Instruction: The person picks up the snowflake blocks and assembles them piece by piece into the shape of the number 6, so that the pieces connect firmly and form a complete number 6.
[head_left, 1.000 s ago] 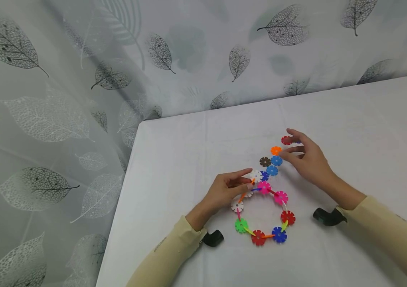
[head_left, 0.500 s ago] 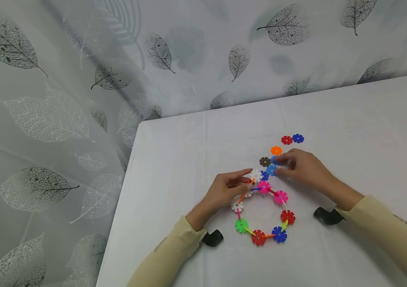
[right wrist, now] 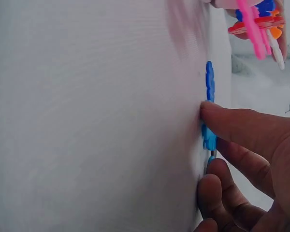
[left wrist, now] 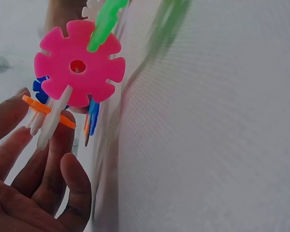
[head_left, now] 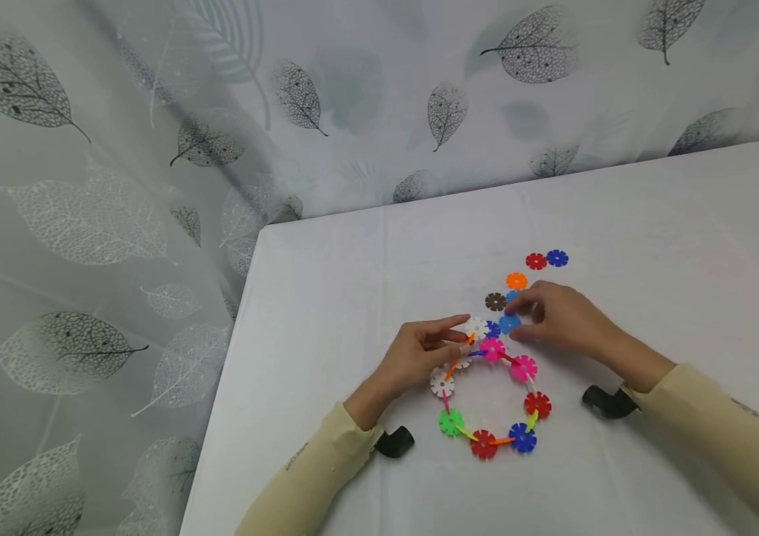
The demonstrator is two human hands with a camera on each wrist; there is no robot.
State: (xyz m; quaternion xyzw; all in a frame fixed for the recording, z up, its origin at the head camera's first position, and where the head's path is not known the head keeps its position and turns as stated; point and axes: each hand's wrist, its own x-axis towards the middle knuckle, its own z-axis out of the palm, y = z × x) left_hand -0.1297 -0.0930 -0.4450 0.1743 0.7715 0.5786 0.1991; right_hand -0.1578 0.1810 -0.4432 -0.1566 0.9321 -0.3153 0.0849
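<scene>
A ring of interlocking plastic snowflake discs lies on the table, with a red disc (head_left: 484, 444) at its near side and a pink disc (head_left: 492, 349) at its far side. My left hand (head_left: 416, 353) pinches a white snowflake disc (head_left: 476, 327) at the ring's far left, lifted a little. In the left wrist view an orange disc (left wrist: 41, 106) sits beside those fingertips. My right hand (head_left: 567, 316) holds a light blue snowflake disc (head_left: 509, 324) by its edges between thumb and finger, at the table surface. Its fingers partly cover a second light blue disc (head_left: 512, 296).
Loose discs lie flat beyond the ring: brown (head_left: 495, 301), orange (head_left: 516, 281), red (head_left: 536, 261) and dark blue (head_left: 557, 258). Another dark blue disc (head_left: 492, 328) is beside the white one. The white-covered table (head_left: 326, 298) ends at a leaf-patterned curtain (head_left: 366, 112).
My right hand has come down from above the orange disc to the nearer light blue disc and shifted it slightly toward me. My left hand has stayed on the white disc.
</scene>
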